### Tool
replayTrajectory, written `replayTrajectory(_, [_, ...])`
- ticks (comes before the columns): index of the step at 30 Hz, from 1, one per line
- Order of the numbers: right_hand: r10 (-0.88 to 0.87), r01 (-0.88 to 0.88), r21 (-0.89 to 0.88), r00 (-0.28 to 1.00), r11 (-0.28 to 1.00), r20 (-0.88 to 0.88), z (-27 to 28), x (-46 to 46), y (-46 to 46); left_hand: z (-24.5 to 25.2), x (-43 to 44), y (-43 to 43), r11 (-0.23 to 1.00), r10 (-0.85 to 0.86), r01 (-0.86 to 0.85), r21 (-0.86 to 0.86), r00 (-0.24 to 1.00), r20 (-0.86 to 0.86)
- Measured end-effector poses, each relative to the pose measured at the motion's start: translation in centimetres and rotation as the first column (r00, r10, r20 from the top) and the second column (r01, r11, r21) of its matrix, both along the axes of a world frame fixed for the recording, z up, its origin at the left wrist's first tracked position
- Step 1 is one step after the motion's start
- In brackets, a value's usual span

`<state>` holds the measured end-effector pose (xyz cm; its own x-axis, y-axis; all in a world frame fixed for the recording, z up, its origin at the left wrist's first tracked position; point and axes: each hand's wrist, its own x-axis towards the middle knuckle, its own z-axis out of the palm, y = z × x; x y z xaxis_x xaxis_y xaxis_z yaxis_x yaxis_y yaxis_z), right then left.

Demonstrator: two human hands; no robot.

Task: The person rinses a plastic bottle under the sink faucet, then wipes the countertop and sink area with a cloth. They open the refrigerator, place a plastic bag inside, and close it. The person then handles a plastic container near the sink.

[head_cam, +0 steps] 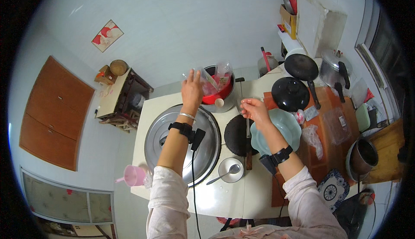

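My left hand (192,91) grips a clear plastic container (207,78) above a metal pot (231,101), with its fingers extended over the plastic. Inside the pot sits a red basin (223,93), which holds more clear plastic containers (223,69) with printed labels. To the right, my right hand (256,111) has curled fingers around a thin transparent plastic piece (242,103); its shape is hard to make out. Below that hand lie a pale green scalloped bowl (290,133) and a round black board or pan (234,135). A wooden-handled knife (249,161) rests across the black round.
A large metal lid (155,125) lies left, near a pink dipper (134,176). In front is a white bowl (223,177) with a spoon (234,168). Rightward are a black lid (290,93), a frying pan (301,66), a pressure cooker (330,72) and plastic bags (313,140).
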<state>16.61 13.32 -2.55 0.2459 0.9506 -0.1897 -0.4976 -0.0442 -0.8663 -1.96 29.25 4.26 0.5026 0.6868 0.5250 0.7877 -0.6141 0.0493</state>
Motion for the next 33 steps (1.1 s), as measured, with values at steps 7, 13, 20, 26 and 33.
replayTrajectory(7, [-0.002, 0.004, -0.028, 0.997, 1.0, 0.075, -0.8, 0.1, -1.2, -2.6, -1.1, -1.8, 0.991, -0.007, 0.012, -0.133, 0.999, 0.038])
replayTrajectory(13, [0.064, -0.065, 0.04, 0.998, 0.997, 0.026, 0.1, -1.4, -1.7, -3.7, -3.4, -8.3, 0.963, -0.045, 0.104, -0.25, 0.972, 0.23])
replayTrajectory(20, [0.1, -0.105, -0.029, 0.987, 0.994, -0.127, 0.5, -6.4, -5.9, -7.3, -9.5, -24.9, 0.718, -0.098, 0.311, -0.623, 0.931, 0.351])
replayTrajectory(26, [0.119, -0.143, -0.08, 0.961, 0.986, -0.25, -1.0, -10.1, -11.8, -7.1, -17.5, -36.3, 0.333, -0.17, 0.379, -0.863, 0.925, 0.341])
replayTrajectory(33, [0.148, -0.17, -0.124, 0.974, 0.978, -0.171, -1.0, -17.0, -19.6, -7.5, -27.2, -43.7, 0.323, -0.003, 0.342, -0.883, 0.933, 0.36])
